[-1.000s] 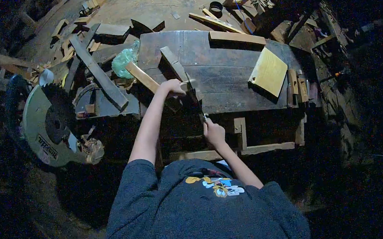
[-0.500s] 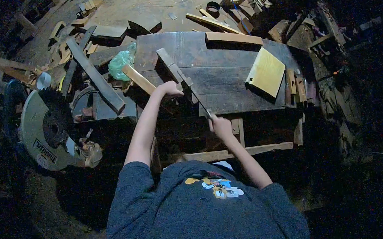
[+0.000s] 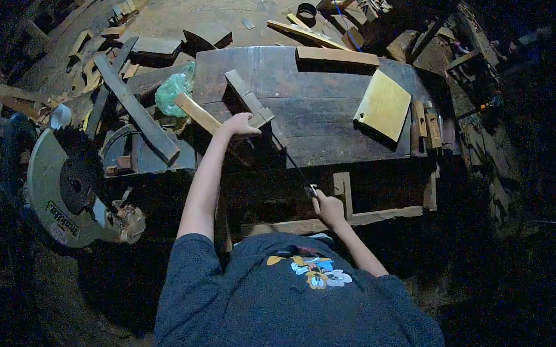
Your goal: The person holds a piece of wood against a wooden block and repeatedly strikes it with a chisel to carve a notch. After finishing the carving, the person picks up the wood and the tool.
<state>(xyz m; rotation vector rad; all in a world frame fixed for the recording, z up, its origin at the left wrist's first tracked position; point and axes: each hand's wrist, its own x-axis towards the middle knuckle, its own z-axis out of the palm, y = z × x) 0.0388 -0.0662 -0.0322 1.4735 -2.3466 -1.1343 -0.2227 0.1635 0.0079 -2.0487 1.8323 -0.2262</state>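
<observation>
My left hand [image 3: 240, 124] is closed on a small wood block [image 3: 260, 117], pressing it against a longer wooden piece [image 3: 241, 89] that lies slanted on the dark workbench [image 3: 320, 126]. Below the front edge of the bench, my right hand [image 3: 330, 210] is wrapped round the handle of a saw [image 3: 300, 171]. Its thin dark blade shows edge-on and slants up toward the wood by my left hand. Where the blade tip meets the wood is too dark to make out.
A circular saw blade in a guard [image 3: 59, 194] stands at left. Green plastic [image 3: 173, 93] and a wooden strip [image 3: 197, 114] lie by my left arm. A pale board [image 3: 385, 106], a plank [image 3: 337, 56] and several tools [image 3: 433, 125] sit on the bench's right side.
My right hand has pulled the saw back toward my body, down and slightly right. My left hand stays at the wood block, its fingers slightly shifted.
</observation>
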